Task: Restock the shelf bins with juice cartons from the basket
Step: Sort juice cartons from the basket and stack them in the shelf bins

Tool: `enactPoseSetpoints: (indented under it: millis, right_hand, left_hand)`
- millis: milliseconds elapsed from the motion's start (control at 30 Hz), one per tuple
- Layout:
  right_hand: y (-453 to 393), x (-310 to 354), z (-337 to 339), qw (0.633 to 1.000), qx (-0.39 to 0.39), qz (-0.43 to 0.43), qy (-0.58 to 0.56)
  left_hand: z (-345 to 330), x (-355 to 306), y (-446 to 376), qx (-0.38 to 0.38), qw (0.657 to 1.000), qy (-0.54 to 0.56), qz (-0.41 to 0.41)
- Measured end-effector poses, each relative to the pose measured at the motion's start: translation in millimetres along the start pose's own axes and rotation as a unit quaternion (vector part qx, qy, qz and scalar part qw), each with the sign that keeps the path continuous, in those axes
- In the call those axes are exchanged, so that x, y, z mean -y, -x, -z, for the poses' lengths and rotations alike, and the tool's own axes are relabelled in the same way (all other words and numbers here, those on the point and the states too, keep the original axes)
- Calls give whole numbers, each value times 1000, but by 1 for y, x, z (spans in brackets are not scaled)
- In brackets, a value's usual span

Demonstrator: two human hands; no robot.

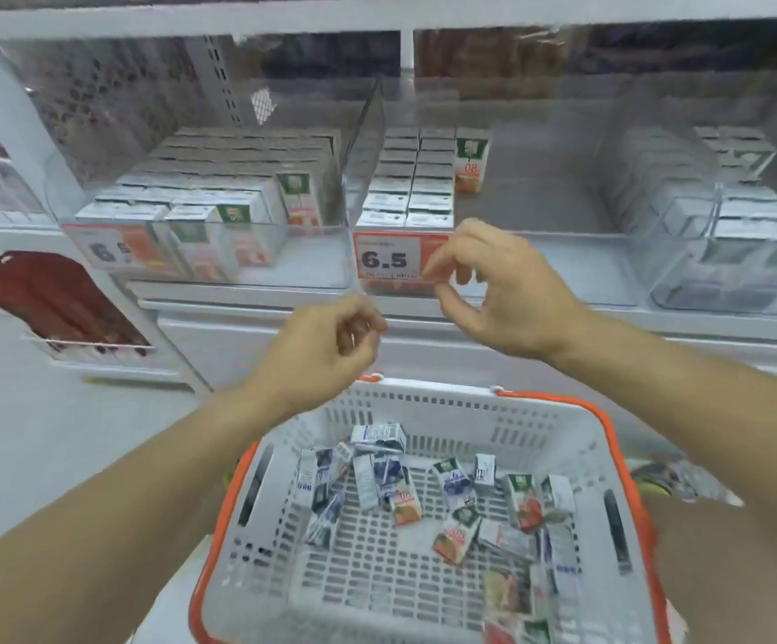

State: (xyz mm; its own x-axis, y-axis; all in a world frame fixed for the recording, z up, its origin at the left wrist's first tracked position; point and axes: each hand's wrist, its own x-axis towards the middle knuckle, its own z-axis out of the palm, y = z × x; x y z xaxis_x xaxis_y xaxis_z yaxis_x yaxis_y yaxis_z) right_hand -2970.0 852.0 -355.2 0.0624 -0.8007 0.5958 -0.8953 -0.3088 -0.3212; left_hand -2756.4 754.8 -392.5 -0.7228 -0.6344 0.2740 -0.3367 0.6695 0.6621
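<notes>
A white basket (424,402) with an orange rim sits low in front of me, holding several small juice cartons (405,502) scattered on its floor. Above it, clear shelf bins hold upright cartons: a nearly full left bin (219,192) and a middle bin (540,211) with two rows at its left side and one orange carton (470,160) standing at the back. My left hand (326,346) hovers above the basket with loosely curled fingers, holding nothing. My right hand (493,290) is raised in front of the middle bin's 6.5 price tag (391,258), fingers relaxed and empty.
A third clear bin (712,225) with cartons stands at the right. A white shelf board (377,16) runs overhead and a ledge (261,295) lies below the bins. At the left a red package (57,304) rests in a wire holder.
</notes>
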Motion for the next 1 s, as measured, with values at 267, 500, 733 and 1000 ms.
enactPoseSetpoints:
  millis: [267, 500, 733, 1000]
  right_hand:
    - [69, -6, -45, 945, 298, -135, 2]
    - [141, -34, -88, 854, 459, -238, 50]
    - [174, -54, -159, 841, 425, -332, 49]
    - [216, -52, -191, 842, 383, -379, 4]
  left_hand:
    - [-118, 104, 87, 178, 936, 72, 294]
    - [-188, 140, 89, 105, 899, 65, 421]
    - [-235, 143, 89, 50, 878, 36, 474]
    - [-216, 143, 100, 74, 818, 142, 553]
